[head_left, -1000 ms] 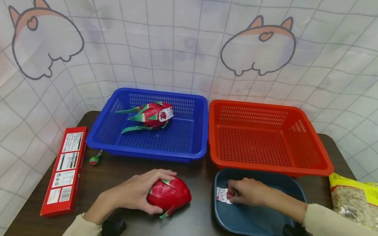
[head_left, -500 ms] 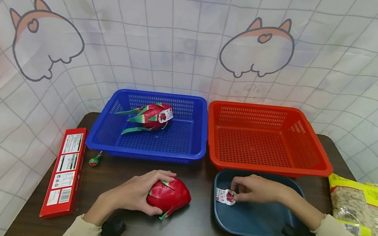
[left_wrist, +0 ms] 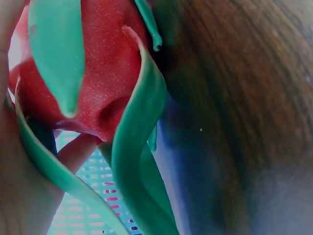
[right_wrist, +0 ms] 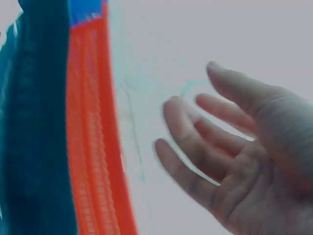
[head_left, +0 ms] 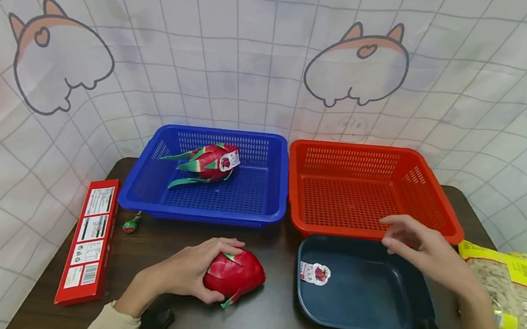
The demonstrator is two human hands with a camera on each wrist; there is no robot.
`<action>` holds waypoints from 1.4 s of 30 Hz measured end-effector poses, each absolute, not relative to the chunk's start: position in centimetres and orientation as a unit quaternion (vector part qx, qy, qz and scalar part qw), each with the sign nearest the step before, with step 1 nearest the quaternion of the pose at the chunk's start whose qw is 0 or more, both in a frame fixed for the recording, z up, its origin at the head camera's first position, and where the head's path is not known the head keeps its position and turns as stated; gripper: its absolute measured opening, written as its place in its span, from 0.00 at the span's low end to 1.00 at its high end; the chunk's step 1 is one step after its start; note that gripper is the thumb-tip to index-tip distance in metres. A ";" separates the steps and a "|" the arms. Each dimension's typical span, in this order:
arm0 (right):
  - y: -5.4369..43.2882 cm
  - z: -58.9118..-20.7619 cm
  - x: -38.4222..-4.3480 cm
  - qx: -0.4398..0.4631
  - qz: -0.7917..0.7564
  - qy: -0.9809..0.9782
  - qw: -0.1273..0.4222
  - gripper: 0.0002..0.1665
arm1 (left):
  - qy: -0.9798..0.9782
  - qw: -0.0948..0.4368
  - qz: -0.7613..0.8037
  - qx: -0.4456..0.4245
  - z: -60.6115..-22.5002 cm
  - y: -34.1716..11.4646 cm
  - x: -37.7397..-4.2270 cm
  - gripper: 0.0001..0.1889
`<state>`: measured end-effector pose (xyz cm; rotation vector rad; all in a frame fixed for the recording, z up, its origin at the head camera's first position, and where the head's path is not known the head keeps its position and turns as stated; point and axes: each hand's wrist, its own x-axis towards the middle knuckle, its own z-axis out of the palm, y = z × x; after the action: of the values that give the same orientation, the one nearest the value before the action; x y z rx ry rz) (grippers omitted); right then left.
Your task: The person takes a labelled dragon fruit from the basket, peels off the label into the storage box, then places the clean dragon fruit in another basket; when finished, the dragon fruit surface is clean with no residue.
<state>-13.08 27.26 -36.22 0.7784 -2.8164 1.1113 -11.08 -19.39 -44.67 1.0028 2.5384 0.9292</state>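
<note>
My left hand (head_left: pixel 192 269) grips a red dragon fruit (head_left: pixel 238 273) on the dark table, left of the tray; its green leaf tips show close up in the left wrist view (left_wrist: pixel 102 63). My right hand (head_left: pixel 420 251) hangs over the right rear part of the dark blue tray (head_left: pixel 364 304), fingers loosely bent and holding nothing. In the right wrist view the thumb and fingers of this hand (right_wrist: pixel 234 152) stand apart. A white tag (head_left: pixel 314 273) with a dragon fruit picture lies at the tray's left side. Another dragon fruit (head_left: pixel 210 163), tagged, lies in the blue basket (head_left: pixel 200 212).
A red basket (head_left: pixel 376 234) stands behind the tray, beside the blue one. At left lie a red box (head_left: pixel 88 242) with white labels and a small green-wrapped lollipop (head_left: pixel 130 225). A yellow-topped, see-through bag of grain-like food (head_left: pixel 505 292) lies at the right edge.
My right hand has let go of the tag in the tray and moved up and right, leaving the tag at the tray's left side. My left hand stays on the dragon fruit.
</note>
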 end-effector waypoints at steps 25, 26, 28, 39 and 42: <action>37.0 -39.1 -15.8 0.109 0.248 -0.947 0.172 0.48 | 0.878 0.153 0.300 0.342 -44.1 -19.5 -11.0 0.48; 37.3 -39.4 -16.0 0.108 0.253 -0.947 0.163 0.48 | 0.878 0.153 0.300 0.341 -44.1 -19.5 -11.0 0.48; 37.7 -39.9 -16.2 0.108 0.265 -0.947 0.148 0.48 | 0.878 0.154 0.300 0.339 -44.1 -19.5 -11.0 0.48; 38.6 -42.2 -17.5 0.108 0.314 -0.935 0.120 0.47 | 0.879 0.152 0.297 0.341 -44.1 -19.5 -11.0 0.48; 38.6 -42.7 -17.7 0.099 0.312 -0.937 0.121 0.47 | 0.879 0.152 0.297 0.342 -44.1 -19.5 -11.0 0.48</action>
<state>-17.70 38.57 -42.71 0.2903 -2.7362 0.9115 -11.01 -19.48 -44.07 0.9809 2.5218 0.8515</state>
